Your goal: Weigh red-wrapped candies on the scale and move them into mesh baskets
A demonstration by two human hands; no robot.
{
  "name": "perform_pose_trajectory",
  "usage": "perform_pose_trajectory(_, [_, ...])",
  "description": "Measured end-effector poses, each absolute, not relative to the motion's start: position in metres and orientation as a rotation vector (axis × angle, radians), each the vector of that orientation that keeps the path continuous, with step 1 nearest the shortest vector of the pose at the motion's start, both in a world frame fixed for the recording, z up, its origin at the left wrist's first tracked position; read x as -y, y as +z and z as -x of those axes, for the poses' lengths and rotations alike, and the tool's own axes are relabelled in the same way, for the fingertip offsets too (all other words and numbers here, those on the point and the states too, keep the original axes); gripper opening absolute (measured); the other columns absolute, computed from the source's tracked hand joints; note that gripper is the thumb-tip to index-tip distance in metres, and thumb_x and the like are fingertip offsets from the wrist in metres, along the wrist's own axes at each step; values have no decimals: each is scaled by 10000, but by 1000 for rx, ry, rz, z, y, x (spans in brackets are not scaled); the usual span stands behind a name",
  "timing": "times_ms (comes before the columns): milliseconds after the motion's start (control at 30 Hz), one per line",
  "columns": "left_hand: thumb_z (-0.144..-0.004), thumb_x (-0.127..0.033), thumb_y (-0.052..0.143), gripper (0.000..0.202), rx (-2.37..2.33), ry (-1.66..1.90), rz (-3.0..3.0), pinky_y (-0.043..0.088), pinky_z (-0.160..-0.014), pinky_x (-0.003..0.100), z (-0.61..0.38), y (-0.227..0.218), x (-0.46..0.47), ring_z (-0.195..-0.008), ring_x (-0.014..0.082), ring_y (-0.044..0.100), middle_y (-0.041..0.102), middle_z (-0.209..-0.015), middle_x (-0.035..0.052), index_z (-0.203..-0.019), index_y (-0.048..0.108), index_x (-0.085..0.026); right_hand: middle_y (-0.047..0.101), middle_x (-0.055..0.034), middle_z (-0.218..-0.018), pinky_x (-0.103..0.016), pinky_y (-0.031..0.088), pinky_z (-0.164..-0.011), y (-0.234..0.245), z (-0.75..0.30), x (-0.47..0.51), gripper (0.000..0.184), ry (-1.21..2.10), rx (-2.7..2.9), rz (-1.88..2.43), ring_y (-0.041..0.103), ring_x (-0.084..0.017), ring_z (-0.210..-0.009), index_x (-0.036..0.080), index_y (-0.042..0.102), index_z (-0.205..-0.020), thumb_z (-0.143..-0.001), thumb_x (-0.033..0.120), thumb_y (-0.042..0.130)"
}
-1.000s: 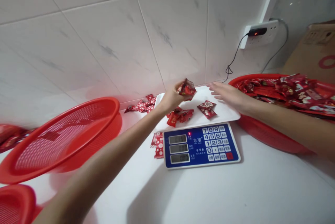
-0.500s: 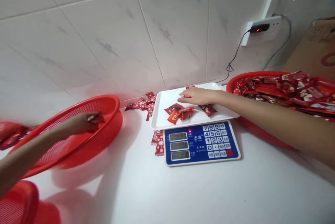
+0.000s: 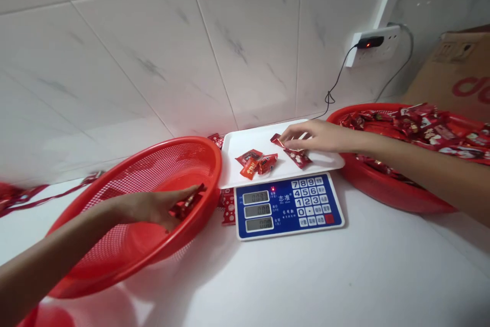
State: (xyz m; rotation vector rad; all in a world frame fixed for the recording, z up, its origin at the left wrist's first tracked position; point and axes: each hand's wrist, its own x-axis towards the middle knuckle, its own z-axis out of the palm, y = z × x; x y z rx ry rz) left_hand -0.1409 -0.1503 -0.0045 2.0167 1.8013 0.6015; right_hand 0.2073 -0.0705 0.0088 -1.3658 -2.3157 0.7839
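My left hand [image 3: 155,208] is inside a red mesh basket [image 3: 133,253], closed on some dark red wrapped candies [image 3: 188,205] near its right rim. My right hand [image 3: 312,135] hovers low over the white tray [image 3: 245,142] of a digital scale [image 3: 289,207]. Its fingers are slightly apart, their tips at dark red candy packets [image 3: 299,157]; whether they touch them I cannot tell. Left of these packets, several orange-red candies [image 3: 257,164] lie in a small group on the tray.
A red basket heaped with candy packets [image 3: 432,130] stands at the right, before a cardboard box [image 3: 451,69]. Red dotted packets [image 3: 228,207] stick out beside the scale. A black cable [image 3: 337,82] runs down the tiled wall from a socket [image 3: 388,44]. More red packaging lies far left.
The left basket has shifted right, right up beside the tray, with my left hand in it. My right hand has lifted from lying flat over the packets. The view has shifted slightly.
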Motion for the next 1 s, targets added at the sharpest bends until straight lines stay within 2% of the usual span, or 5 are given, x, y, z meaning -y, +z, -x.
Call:
perform_pose_trajectory(300, [-677, -696, 712, 739, -1530, 323, -2299, 569, -837, 443, 91, 44, 88, -1020, 328, 701, 713, -1175, 120, -1294, 637, -296, 394, -144, -1603, -588, 433, -1121, 10, -218, 44, 1411, 635, 2489, 1747, 452, -475, -1408, 297, 368, -1628, -369, 564, 946])
perform_pose_trajectory(500, [-954, -637, 525, 765, -1585, -95, -2660, 471, -1020, 592, 22, -6, 80, -1270, 479, 538, 530, -1401, 270, -1543, 391, -167, 626, -118, -1379, -501, 492, -1016, 4, -186, 38, 950, 686, 2574, 1568, 609, -379, -1221, 272, 573, -1477, -598, 505, 847])
perform_pose_trajectory(733, [-961, -390, 563, 462, -1465, 169, -2633, 544, -937, 460, 22, -21, 71, -1060, 345, 670, 607, -1215, 170, -1360, 509, -162, 677, -109, -1195, -408, 525, -833, -2, -178, 47, 593, 561, 2541, 1497, 650, -290, -1003, 213, 632, -1246, -701, 415, 751])
perform_pose_trajectory(900, [-669, -545, 878, 1219, -1486, 367, -2495, 542, -971, 463, 19, -18, 60, -1233, 423, 608, 419, -1504, 286, -1599, 197, -146, 700, -99, -1151, -381, 551, -700, 0, -169, 49, 727, 941, 2443, 1445, 671, -268, -882, 191, 569, -1330, -640, 327, 753])
perform_pose_trajectory(1000, [-696, -684, 820, 1283, -1407, 187, -2483, 527, -973, 475, 12, -18, 55, -1209, 442, 625, 568, -1364, 268, -1639, 130, -154, 712, -110, -1188, -433, 572, -860, -1, -166, 54, 887, 989, 2406, 1385, 676, -317, -1021, 167, 494, -1455, -604, 254, 726])
